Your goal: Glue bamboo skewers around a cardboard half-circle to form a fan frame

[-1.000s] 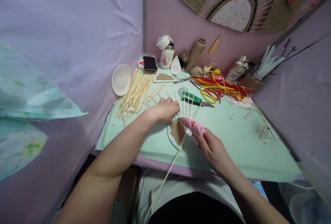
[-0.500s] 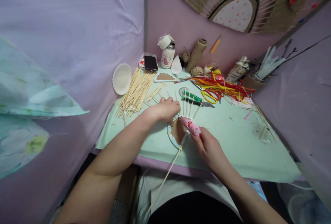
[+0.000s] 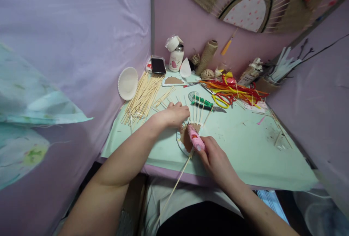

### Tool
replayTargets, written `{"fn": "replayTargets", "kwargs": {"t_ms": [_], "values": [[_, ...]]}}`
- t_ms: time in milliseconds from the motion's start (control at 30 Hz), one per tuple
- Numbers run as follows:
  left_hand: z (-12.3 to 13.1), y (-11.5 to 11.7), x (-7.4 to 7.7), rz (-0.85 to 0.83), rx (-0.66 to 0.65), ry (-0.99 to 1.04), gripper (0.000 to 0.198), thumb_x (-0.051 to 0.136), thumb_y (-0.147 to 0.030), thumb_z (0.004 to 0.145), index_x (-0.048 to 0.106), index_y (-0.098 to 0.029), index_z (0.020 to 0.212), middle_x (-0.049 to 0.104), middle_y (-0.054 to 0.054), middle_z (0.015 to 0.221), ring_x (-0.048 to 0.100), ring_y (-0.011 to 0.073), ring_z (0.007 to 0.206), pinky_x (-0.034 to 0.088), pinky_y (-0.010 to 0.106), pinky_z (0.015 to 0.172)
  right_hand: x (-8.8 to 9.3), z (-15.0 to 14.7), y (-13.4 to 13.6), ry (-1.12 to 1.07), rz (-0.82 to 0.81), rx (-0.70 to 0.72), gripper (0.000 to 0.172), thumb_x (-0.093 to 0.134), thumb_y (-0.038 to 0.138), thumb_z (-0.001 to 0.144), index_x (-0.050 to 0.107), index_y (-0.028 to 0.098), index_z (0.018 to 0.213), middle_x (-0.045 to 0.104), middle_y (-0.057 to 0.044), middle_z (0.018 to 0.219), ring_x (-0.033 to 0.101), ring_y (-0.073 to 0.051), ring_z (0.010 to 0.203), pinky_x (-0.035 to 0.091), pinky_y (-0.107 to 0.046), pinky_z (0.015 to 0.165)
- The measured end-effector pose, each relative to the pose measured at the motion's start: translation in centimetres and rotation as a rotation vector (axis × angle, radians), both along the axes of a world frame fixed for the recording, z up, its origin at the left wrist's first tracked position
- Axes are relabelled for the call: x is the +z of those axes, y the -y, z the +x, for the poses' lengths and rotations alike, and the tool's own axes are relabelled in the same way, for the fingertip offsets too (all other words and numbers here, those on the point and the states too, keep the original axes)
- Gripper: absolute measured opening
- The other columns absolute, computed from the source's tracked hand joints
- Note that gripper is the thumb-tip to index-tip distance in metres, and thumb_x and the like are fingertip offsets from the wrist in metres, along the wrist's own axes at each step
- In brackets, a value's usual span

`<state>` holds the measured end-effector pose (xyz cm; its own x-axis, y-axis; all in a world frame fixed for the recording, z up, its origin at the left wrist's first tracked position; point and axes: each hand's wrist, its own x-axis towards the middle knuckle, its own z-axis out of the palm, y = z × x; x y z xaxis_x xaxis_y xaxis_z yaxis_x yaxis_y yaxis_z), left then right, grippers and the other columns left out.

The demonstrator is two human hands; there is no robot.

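Note:
My right hand [image 3: 215,158] is wrapped round a pink hot glue gun [image 3: 197,140]. Its nozzle points away from me, at the upper edge of a brown cardboard half-round [image 3: 185,142] with a pale cloth rim. Thin wooden sticks [image 3: 201,109] fan outward from that edge. My left hand [image 3: 177,115] rests over the fan's left part, fingers curled down on a stick at the cardboard's edge; the fingertips are partly hidden. One long stick [image 3: 177,182] runs from the cardboard's near end over the table edge towards me.
Left lie a heap of loose sticks [image 3: 143,96] and a white dish [image 3: 128,83]. Beyond the fan are green-handled pruning shears [image 3: 202,102], scissors [image 3: 220,100], a second cardboard half-round [image 3: 173,80], and red and yellow fuzzy strips [image 3: 237,90]. A bottle [image 3: 176,59] and a twine spool [image 3: 207,58] stand behind.
My right hand has brought the glue gun a little left and towards me, its body now over the cardboard. My left hand has stayed in place.

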<state>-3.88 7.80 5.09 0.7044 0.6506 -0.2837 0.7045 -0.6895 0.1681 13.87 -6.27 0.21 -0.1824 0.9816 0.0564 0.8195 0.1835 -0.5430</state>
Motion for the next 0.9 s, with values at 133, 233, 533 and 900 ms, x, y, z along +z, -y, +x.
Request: {"fn": "replayTargets", "kwargs": {"t_ms": [133, 233, 533, 900], "values": [[-0.01, -0.07, -0.16, 0.004, 0.002, -0.001, 0.047, 0.077, -0.029, 0.074, 0.061, -0.024, 0.118, 0.056, 0.008, 0.136, 0.042, 0.0313, 0.122, 0.037, 0.047, 0.098, -0.1, 0.06, 0.07, 0.011, -0.006, -0.001, 0.028, 0.041, 0.038, 0.1, 0.059, 0.02, 0.109, 0.064, -0.01, 0.102, 0.063, -0.024, 0.091, 0.05, -0.037, 0.079], [-0.03, -0.04, -0.16, 0.005, 0.003, 0.003, 0.047, 0.077, -0.028, 0.074, 0.061, -0.023, 0.118, 0.056, 0.008, 0.136, 0.042, 0.0313, 0.122, 0.037, 0.046, 0.098, -0.02, 0.07, 0.16, 0.004, -0.017, 0.001, 0.027, 0.04, 0.038, 0.1, 0.059, 0.02, 0.109, 0.064, -0.01, 0.101, 0.063, -0.024, 0.091, 0.05, -0.037, 0.079], [-0.05, -0.11, -0.29, 0.007, -0.002, 0.003, 0.048, 0.076, -0.029, 0.075, 0.06, -0.024, 0.12, 0.055, 0.009, 0.136, 0.042, 0.0315, 0.122, 0.036, 0.047, 0.098, 0.25, 0.16, 0.44, -0.031, -0.056, -0.004, 0.03, 0.039, 0.04, 0.1, 0.059, 0.02, 0.109, 0.063, -0.01, 0.1, 0.062, -0.025, 0.091, 0.049, -0.037, 0.079], [-0.04, -0.08, -0.28, 0.0, 0.0, -0.001, 0.047, 0.077, -0.028, 0.074, 0.061, -0.024, 0.118, 0.057, 0.008, 0.133, 0.043, 0.0307, 0.121, 0.035, 0.046, 0.1, 0.45, 0.54, 0.5, -0.08, -0.085, -0.009, 0.04, 0.035, 0.049, 0.1, 0.061, 0.02, 0.105, 0.064, -0.009, 0.095, 0.063, -0.024, 0.087, 0.049, -0.036, 0.077]]}}
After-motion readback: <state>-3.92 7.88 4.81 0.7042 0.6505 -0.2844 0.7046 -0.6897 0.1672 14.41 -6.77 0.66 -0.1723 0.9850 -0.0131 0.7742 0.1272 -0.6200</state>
